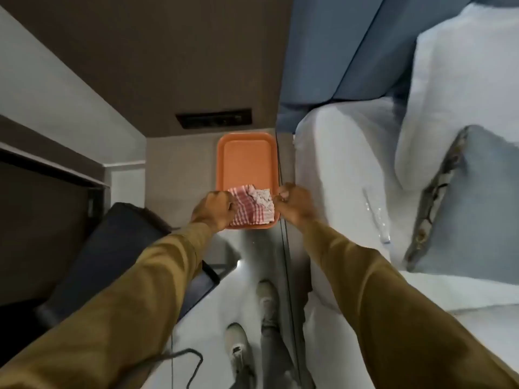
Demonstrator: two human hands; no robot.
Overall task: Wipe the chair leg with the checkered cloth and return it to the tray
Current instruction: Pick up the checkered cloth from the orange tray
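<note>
one orange tray (247, 161), one checkered cloth (252, 206) and two hands are counted; the cloth is bunched in the tray's near end. the left hand (212, 210) is closed on the cloth's left edge, the right hand (295, 204) is curled at its right edge, contact not discernible. the tray is set on a grey surface beside one white bed (345, 175) with two pillows.

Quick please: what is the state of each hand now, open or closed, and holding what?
Left hand: closed on the left edge of the checkered cloth, which lies in the orange tray.
Right hand: curled at the cloth's right edge; grip cannot be told.
</note>
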